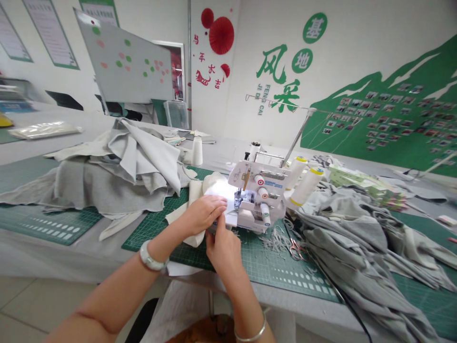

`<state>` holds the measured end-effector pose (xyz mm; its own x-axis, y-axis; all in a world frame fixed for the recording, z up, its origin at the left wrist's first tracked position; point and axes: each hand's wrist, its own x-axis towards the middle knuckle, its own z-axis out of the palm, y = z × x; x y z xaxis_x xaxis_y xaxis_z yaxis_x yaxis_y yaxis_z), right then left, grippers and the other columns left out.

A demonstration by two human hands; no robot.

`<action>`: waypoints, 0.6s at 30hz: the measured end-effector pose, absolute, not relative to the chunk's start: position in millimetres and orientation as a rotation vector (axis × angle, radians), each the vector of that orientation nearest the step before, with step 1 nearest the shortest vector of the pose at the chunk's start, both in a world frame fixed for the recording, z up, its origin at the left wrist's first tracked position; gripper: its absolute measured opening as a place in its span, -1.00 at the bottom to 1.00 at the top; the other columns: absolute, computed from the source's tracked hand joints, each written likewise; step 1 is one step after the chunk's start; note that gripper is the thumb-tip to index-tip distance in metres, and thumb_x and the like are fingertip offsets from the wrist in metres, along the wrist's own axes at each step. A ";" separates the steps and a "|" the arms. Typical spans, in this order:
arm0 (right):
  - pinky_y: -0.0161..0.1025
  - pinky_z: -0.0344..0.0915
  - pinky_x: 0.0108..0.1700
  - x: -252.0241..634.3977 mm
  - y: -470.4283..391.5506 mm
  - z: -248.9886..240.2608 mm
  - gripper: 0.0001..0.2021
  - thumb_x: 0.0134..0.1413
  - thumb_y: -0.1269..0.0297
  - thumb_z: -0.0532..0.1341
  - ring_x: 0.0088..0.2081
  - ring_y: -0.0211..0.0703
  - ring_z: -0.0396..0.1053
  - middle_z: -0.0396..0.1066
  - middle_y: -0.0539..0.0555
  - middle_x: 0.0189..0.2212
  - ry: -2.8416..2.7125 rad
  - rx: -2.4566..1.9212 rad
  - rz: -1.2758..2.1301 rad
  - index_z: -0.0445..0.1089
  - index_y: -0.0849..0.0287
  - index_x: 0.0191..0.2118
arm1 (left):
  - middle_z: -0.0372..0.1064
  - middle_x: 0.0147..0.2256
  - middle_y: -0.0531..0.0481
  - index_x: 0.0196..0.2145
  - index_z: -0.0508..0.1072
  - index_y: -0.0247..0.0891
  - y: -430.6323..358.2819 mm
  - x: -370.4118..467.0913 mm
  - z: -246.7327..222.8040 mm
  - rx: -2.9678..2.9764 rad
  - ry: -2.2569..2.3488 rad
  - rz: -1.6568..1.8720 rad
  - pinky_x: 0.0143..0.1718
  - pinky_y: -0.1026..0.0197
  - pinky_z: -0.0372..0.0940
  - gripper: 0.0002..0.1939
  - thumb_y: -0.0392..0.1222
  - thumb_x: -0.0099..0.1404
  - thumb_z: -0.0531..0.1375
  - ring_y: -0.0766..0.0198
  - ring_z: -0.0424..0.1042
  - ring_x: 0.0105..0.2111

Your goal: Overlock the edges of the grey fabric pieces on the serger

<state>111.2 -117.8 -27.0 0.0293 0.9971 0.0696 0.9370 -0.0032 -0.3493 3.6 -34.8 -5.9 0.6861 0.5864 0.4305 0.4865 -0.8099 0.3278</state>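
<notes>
A white overlock sewing machine (259, 193) stands on a green cutting mat, its lamp lighting the needle area. White fabric (214, 186) lies at its presser foot, and a cream fold of it hangs over the front left. My left hand (205, 214) rests flat on this fabric, fingers stretched toward the needle area. Just in front, my right hand (225, 245) holds the fabric's near edge between thumb and extended index finger; its other fingers are curled under, partly hidden. The two hands touch or nearly touch at the fingertips.
Grey and white cloth pieces (117, 166) are heaped at left, and more grey cloth (353, 252) at right hangs over the table edge. Scissors (295, 248) lie beside thread trimmings (276, 240). Thread cones (307, 186) and a thread stand (300, 133) rise behind the machine.
</notes>
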 end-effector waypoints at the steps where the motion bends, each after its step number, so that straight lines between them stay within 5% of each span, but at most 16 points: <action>1: -0.16 0.34 -0.31 110.9 -117.8 -25.8 -0.41 0.19 0.36 0.09 -0.31 0.08 0.54 0.55 0.28 -0.28 -1.978 -2.024 0.291 -0.04 0.38 0.30 | 0.43 0.01 -0.15 -0.04 0.45 -0.30 -33.1 3.4 -6.5 2.714 0.878 0.786 0.18 0.05 0.17 -0.59 -0.13 0.48 -0.13 0.16 0.33 0.09; 13: -0.18 0.32 -0.31 114.5 -120.7 -25.5 -0.46 0.19 0.36 0.10 -0.33 0.07 0.54 0.55 0.27 -0.31 -1.933 -1.993 0.294 0.04 0.35 0.26 | 0.45 -0.03 -0.18 -0.08 0.46 -0.34 -39.4 2.7 -1.7 2.739 0.917 0.800 0.12 -0.01 0.22 -0.59 -0.12 0.47 -0.13 0.11 0.37 0.03; 18: -0.31 0.33 -0.27 121.6 -126.4 -42.3 -0.66 0.25 0.41 -0.05 -0.35 -0.16 0.52 0.54 0.05 -0.35 -1.641 -1.496 0.642 0.18 0.17 0.11 | 0.45 -0.06 -0.16 -0.15 0.50 -0.32 -46.2 -1.8 1.5 2.683 0.836 0.803 0.06 0.06 0.26 -0.58 -0.11 0.48 -0.12 0.16 0.38 -0.03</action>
<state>121.6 -126.4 -42.3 0.0268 0.9746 0.2224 0.5646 0.1688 -0.8079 -1.8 -46.2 1.5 0.6891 0.5788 0.4360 0.4593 -0.8143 0.3549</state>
